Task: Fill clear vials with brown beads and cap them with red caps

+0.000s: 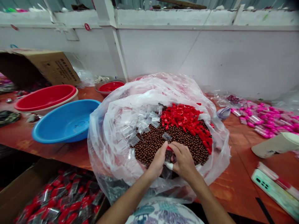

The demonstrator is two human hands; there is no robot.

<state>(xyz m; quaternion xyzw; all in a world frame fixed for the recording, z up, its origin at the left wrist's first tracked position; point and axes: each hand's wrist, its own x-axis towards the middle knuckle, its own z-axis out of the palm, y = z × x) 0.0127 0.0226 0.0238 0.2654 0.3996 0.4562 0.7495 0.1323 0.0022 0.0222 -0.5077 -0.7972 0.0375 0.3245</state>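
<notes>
A small clear plastic container (169, 155) with a red top and dark contents sits between my two hands. My left hand (158, 161) is closed on its left side, fingertips near the red part. From the right, my right hand (184, 157) curls around it; white wrapping shows on its thumb. Both hands are just above a heap of small brown balls (149, 144) inside a translucent plastic bag (109, 140). Clear plastic pieces (142, 119) lie on the heap's left. Red plastic pieces (182, 116) are piled behind and to the right. My fingers partly hide the container.
A blue basin (67, 121) and a red basin (46, 98) stand left. Below them, a cardboard box (21, 189) holds filled red-ended containers. To the right lie pink-ended containers (268, 118), a pale cup (275, 146) and a phone (273, 193). A wall (205, 59) stands behind.
</notes>
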